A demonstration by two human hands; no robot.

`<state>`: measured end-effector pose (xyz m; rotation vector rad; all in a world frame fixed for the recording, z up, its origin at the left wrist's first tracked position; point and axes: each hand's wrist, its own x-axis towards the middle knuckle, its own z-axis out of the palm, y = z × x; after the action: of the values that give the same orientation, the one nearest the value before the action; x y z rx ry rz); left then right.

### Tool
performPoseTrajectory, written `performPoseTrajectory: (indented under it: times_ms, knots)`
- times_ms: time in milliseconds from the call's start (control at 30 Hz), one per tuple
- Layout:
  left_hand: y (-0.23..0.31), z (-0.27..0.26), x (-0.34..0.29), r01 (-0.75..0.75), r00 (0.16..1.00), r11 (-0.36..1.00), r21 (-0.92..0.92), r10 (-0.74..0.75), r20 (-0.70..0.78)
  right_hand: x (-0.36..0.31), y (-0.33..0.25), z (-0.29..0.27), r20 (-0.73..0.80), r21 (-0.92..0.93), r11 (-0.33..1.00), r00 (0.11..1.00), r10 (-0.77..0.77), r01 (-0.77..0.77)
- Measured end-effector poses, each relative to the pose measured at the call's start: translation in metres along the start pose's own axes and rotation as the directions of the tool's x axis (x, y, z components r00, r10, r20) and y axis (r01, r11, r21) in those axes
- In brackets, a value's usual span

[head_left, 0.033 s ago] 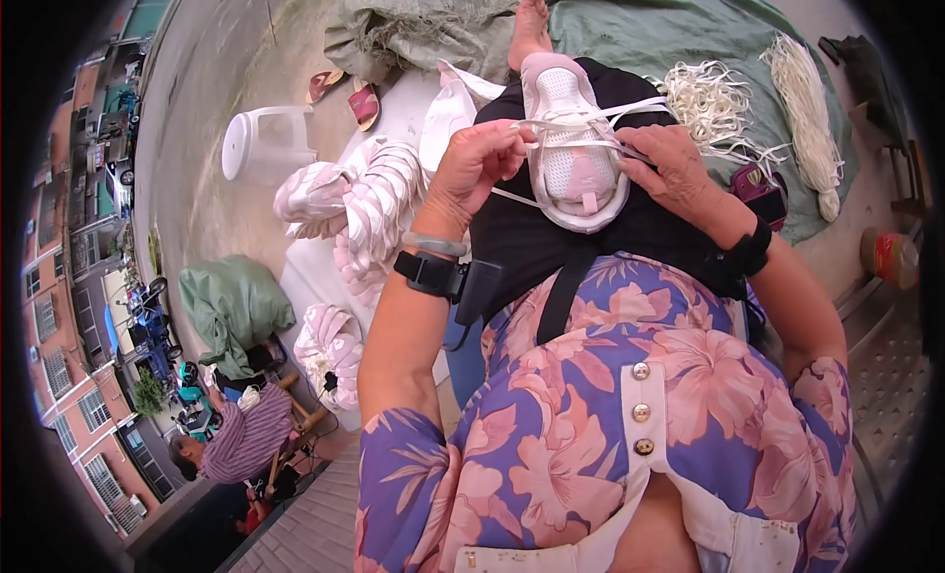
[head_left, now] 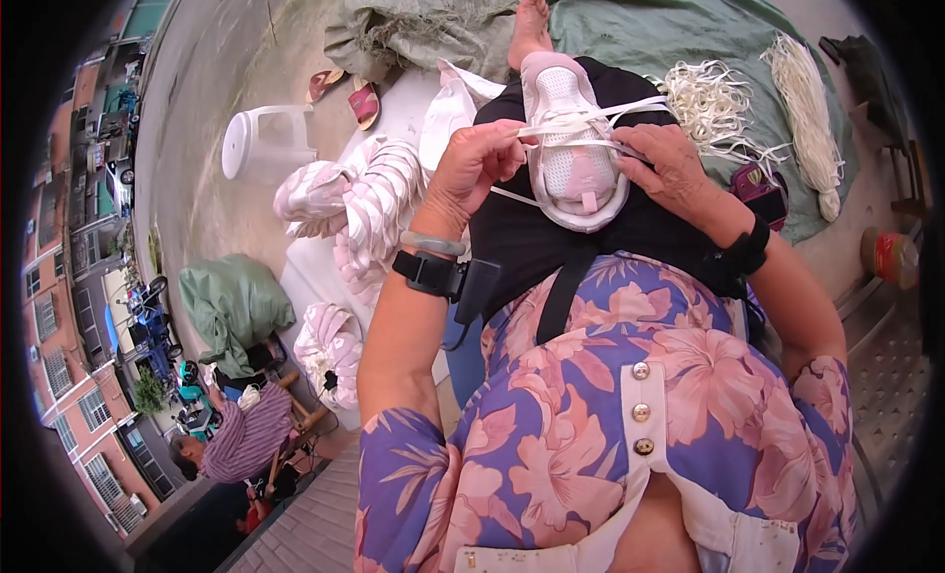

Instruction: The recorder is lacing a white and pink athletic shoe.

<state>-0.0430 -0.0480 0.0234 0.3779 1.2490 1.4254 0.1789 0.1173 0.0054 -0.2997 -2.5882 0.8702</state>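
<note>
Across my lap, on black cloth, lies a white and pink shoe upper (head_left: 579, 174) with a mesh surface and a small pink tab at its near end. White shoelace (head_left: 640, 107) runs across its middle in several strands, and one loose end sticks out to the right. At the shoe's left edge my left hand (head_left: 482, 164) pinches a strand of the lace between thumb and forefinger. Over the right edge, my right hand (head_left: 671, 167) is closed on the lace, its fingers bent. Beside its fingers shows a thin dark thing that I cannot make out.
To the left lie stacked pink and white shoe uppers (head_left: 379, 194) and another bundle (head_left: 330, 347). A white stool (head_left: 266, 140) and sandals (head_left: 363, 102) are beyond. Loose laces (head_left: 704, 100) and a lace hank (head_left: 802, 120) lie right. A person (head_left: 246, 435) sits at lower left.
My left hand has shifted very slightly with the lace. The shoe upper and my right hand stay almost where they were.
</note>
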Motion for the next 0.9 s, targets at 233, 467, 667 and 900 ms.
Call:
performPoseTrajectory:
  times_ms: [233,467,667,900]
  knots:
    - [-0.006,0.007,0.005,0.05,0.996,0.997,-0.057,-0.053,-0.065,0.0,0.01,-0.002,0.185,0.566,0.75,0.939,0.289,-0.342]
    - [-0.014,0.004,0.01,0.032,0.992,0.993,0.115,-0.018,-0.125,-0.05,0.069,-0.065,0.136,0.489,0.715,0.853,0.503,-0.5]
    - [0.001,0.012,0.004,-0.001,0.987,0.984,0.18,0.029,-0.158,-0.062,0.052,-0.084,0.186,0.423,0.679,0.791,0.582,-0.599]
    - [0.034,0.087,-0.021,-0.363,0.93,0.805,0.469,0.28,0.239,-0.005,-0.069,-0.129,0.379,0.518,0.777,0.91,0.165,-0.357]
